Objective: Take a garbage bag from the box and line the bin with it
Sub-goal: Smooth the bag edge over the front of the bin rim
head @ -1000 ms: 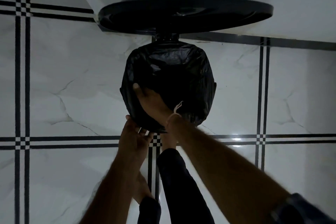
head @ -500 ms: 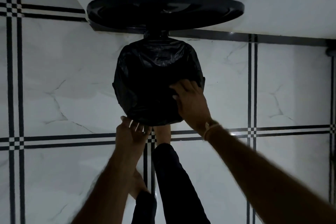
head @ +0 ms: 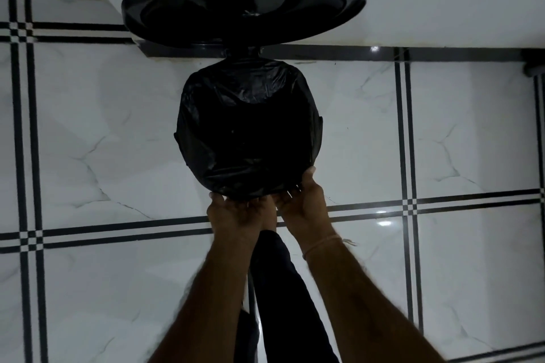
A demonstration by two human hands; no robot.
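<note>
1. The black bag [head: 247,127] covers the bin's [head: 177,138] top, lid [head: 241,9] raised beyond.
2. Left hand [head: 236,215] and right hand [head: 303,203] pinch the bag's near edge.
3. No writing is legible.

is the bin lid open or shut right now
Open. The lid stands raised behind the bin, and the black garbage bag is stretched over the exposed rim.

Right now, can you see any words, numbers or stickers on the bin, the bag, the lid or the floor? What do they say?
None can be read in this dim view.
Garbage bag over the bin: plain black, no print visible.
Lid: dark and blurred, no label can be made out.
Floor tiles: only black stripes and marble veins, no writing.
</note>
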